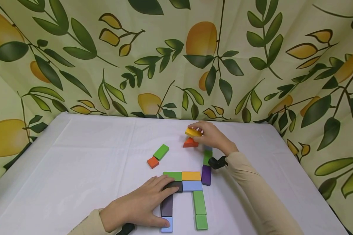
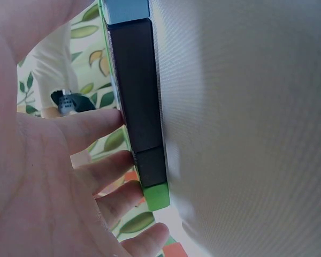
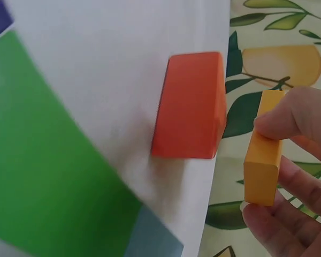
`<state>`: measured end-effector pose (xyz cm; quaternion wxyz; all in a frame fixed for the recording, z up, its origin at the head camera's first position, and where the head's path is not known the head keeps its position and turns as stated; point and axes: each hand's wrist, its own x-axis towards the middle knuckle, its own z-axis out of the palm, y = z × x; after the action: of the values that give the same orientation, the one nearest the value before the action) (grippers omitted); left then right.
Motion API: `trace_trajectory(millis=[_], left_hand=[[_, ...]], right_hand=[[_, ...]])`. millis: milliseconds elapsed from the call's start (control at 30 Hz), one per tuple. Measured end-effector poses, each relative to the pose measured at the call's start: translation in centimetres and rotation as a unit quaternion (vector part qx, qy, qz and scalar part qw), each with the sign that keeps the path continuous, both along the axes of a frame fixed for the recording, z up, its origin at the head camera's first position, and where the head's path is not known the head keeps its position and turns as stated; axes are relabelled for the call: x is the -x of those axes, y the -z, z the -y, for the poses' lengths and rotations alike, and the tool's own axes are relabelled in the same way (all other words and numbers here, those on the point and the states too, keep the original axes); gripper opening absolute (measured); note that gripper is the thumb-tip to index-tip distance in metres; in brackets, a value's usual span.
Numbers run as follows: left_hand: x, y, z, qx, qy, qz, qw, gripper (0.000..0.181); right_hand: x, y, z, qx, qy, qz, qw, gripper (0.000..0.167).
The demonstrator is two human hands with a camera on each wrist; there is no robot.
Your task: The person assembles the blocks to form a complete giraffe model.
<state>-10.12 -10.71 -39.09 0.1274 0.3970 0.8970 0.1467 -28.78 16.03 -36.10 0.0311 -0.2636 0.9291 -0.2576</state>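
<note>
My right hand (image 1: 214,136) pinches a yellow block (image 1: 192,132) between thumb and fingers. In the head view it is just above an orange triangular block (image 1: 189,143); the right wrist view shows the yellow block (image 3: 261,166) apart from the orange block (image 3: 187,107). With fingers spread, my left hand (image 1: 141,202) rests on the flat block figure. Its fingertips touch around a green block (image 1: 171,175) and a black block (image 1: 178,187), and its thumb is on a light blue block (image 1: 167,229). A longer dark block (image 1: 166,206) lies between, partly covered.
The figure also has a yellow block (image 1: 191,176), a blue block (image 1: 192,186) and two green blocks (image 1: 199,202) below. A purple block (image 1: 206,175) leads to a green block (image 1: 207,157) beside my right wrist. Left of centre lie a loose green block (image 1: 161,152) and a red-orange block (image 1: 153,162).
</note>
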Motion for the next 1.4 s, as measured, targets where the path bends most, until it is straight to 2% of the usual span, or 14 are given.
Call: trace_trajectory(millis=[200, 333, 567, 833, 1067, 1233, 1400], left_hand=[[0.1, -0.1, 0.0, -0.001, -0.001, 0.009, 1.0, 0.081], [0.0, -0.1, 0.0, -0.003, 0.001, 0.003, 1.0, 0.081], [0.0, 0.0, 0.0, -0.005, 0.003, -0.012, 0.9999, 0.08], [-0.1, 0.1, 0.1, -0.009, 0.006, -0.027, 0.9996, 0.079], [0.0, 0.1, 0.1, -0.008, 0.003, -0.012, 0.9999, 0.08], [0.1, 0.1, 0.1, -0.008, 0.002, 0.005, 1.0, 0.08], [0.0, 0.1, 0.1, -0.012, 0.005, -0.005, 0.9999, 0.08]], right_hand=[[0.0, 0.4, -0.8, -0.001, 0.0, -0.013, 0.9999, 0.044], [0.1, 0.6, -1.4, 0.001, 0.002, -0.011, 0.9999, 0.045], [0.5, 0.8, -2.1, 0.002, 0.027, 0.01, 0.9996, 0.044], [1.5, 1.5, -3.4, 0.006, 0.044, -0.006, 0.999, 0.043], [2.5, 1.8, -4.3, 0.018, 0.082, 0.027, 0.9961, 0.051], [3.0, 2.4, -4.8, 0.03, 0.09, 0.04, 0.9946, 0.057], [3.4, 2.9, -5.2, 0.038, 0.1, 0.045, 0.9933, 0.058]])
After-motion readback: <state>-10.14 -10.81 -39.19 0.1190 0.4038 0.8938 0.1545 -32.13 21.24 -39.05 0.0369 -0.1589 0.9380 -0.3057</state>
